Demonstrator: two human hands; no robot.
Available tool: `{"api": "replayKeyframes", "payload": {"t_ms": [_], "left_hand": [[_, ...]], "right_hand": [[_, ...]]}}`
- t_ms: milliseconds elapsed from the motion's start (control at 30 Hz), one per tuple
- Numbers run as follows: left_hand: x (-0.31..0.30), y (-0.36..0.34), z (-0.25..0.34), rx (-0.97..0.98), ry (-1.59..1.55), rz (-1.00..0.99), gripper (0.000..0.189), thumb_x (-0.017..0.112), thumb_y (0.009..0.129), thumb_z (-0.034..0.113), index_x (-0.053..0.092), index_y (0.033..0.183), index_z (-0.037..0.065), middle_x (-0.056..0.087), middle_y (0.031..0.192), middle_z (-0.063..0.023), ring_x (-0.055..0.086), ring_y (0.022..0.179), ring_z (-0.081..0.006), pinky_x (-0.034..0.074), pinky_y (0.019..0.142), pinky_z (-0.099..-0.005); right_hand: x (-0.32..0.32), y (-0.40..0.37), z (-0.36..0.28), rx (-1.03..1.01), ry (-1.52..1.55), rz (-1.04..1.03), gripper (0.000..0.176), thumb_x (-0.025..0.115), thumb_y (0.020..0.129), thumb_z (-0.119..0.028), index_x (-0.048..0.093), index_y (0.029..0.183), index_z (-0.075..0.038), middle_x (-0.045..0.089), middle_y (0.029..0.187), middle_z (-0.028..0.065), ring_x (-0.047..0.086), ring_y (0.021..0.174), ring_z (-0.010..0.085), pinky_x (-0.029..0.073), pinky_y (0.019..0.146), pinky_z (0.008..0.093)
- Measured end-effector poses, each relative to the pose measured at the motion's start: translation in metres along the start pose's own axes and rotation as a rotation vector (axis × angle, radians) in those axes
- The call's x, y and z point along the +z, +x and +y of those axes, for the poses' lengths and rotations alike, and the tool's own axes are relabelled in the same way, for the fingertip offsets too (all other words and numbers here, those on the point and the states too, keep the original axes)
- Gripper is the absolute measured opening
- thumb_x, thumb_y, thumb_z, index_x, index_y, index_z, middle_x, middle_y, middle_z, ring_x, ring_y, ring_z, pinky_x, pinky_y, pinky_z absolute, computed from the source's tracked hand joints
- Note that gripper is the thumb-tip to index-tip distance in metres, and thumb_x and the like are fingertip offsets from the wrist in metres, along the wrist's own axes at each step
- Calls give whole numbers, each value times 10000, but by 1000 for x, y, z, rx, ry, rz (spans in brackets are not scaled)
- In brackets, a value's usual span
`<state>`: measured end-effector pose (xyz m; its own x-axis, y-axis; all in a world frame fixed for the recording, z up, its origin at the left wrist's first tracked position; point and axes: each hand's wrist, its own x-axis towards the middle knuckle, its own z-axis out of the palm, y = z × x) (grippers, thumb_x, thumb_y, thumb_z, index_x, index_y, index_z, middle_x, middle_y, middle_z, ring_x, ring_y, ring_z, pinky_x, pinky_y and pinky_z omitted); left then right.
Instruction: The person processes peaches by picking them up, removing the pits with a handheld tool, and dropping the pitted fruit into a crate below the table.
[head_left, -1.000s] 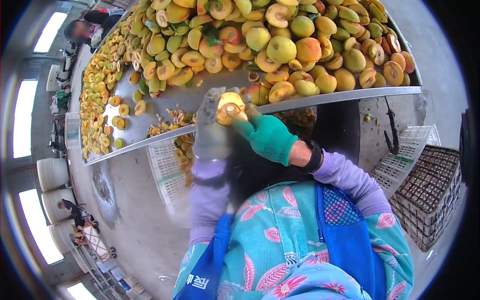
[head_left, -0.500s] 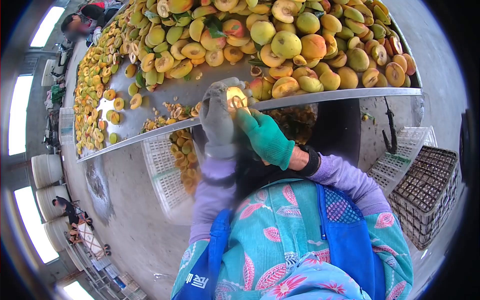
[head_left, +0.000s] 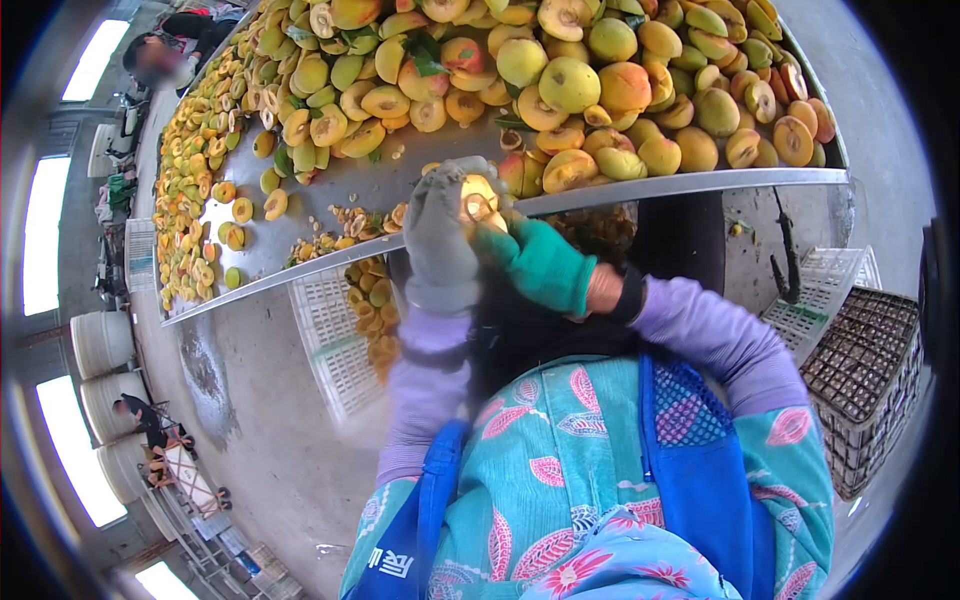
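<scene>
My left hand [head_left: 440, 232], in a grey glove, is wrapped round a halved yellow fruit [head_left: 479, 200] just above the front edge of the metal table [head_left: 690, 183]. The cut face is turned up. Against the fruit's lower right side, my right hand [head_left: 540, 262], in a green glove, has its fingers closed. A small curved thing shows at the cut face, too small to make out. Whole and halved fruits [head_left: 568, 85] are heaped behind my hands. Small pits and scraps [head_left: 345, 225] lie on the metal to the left.
Below the table edge stands a white crate [head_left: 335, 340] beside more fruit halves [head_left: 372, 310]. White and dark crates [head_left: 862, 365] are stacked at the right. Another person [head_left: 155, 55] is at the far upper left. Someone else [head_left: 145, 415] is farther off, near large white tubs [head_left: 102, 341].
My right hand has turned and its wrist has shifted right and up, its fingers staying at the fruit. The view has shifted slightly. My left hand keeps its hold.
</scene>
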<state>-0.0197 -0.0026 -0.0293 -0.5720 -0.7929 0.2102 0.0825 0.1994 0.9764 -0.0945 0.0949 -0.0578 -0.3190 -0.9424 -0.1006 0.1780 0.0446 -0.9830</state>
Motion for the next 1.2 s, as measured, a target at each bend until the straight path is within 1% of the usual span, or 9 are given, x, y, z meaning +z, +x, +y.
{"api": "replayKeyframes", "payload": {"t_ms": [200,333,433,633,833,900,967,1067,1200], "left_hand": [[4,3,-5,-85,-100,133,354,496,956,304,587,1072,-17,636,938,-147,639,848,-249,540,787,-367],[6,-5,13,-325,-702,0,354,462,980,257,565,1131,-47,615,1022,-150,622,948,-244,545,795,-356],[6,-2,11,-236,-620,75,400,495,956,302,561,1158,-37,617,1051,-159,604,988,-278,511,881,-390],[8,-6,17,-134,-463,49,396,509,948,299,572,1157,-32,625,1054,-158,607,986,-295,508,893,-402],[-14,0,19,-182,-221,-162,423,534,940,328,582,1130,-46,625,1040,-170,616,950,-287,522,851,-392],[-11,3,26,-192,-152,-146,420,546,936,326,591,1108,-55,629,1018,-173,620,925,-278,528,825,-384],[-5,6,28,-228,-238,-75,414,554,933,322,597,1093,-58,633,1000,-173,622,908,-270,532,808,-378],[0,6,36,-316,-393,-67,385,553,939,308,601,1073,-50,637,987,-163,631,872,-251,540,768,-362],[0,18,50,-323,-214,-80,312,561,946,256,632,1027,-37,662,931,-136,636,761,-213,536,674,-315]], "right_hand": [[15,-2,-20,147,146,91,484,503,972,-407,575,1087,57,648,898,151,579,814,177,470,711,329],[18,-14,-10,111,86,130,469,496,972,-418,580,1114,21,627,893,103,559,844,164,467,765,314],[24,-9,-11,52,8,198,477,486,960,-439,573,1087,13,619,816,253,611,729,335,481,689,394],[32,-10,-13,-17,205,219,508,482,963,-445,566,1081,42,612,792,238,587,695,299,480,682,381],[-16,-6,-32,98,-303,-118,528,479,971,-460,569,1120,39,626,791,86,577,733,193,463,653,332],[23,-12,-19,2,95,79,542,476,962,-489,557,1148,13,598,730,73,570,626,196,457,558,334],[22,-19,-45,375,299,18,519,479,950,-516,548,1128,-33,527,619,50,506,441,165,394,378,317],[12,-24,-67,424,362,-24,491,481,946,-523,553,1056,-50,453,553,25,420,353,142,322,304,304],[17,-13,-34,106,378,64,368,477,972,-452,585,916,-104,489,607,-31,423,434,85,308,335,266]]}}
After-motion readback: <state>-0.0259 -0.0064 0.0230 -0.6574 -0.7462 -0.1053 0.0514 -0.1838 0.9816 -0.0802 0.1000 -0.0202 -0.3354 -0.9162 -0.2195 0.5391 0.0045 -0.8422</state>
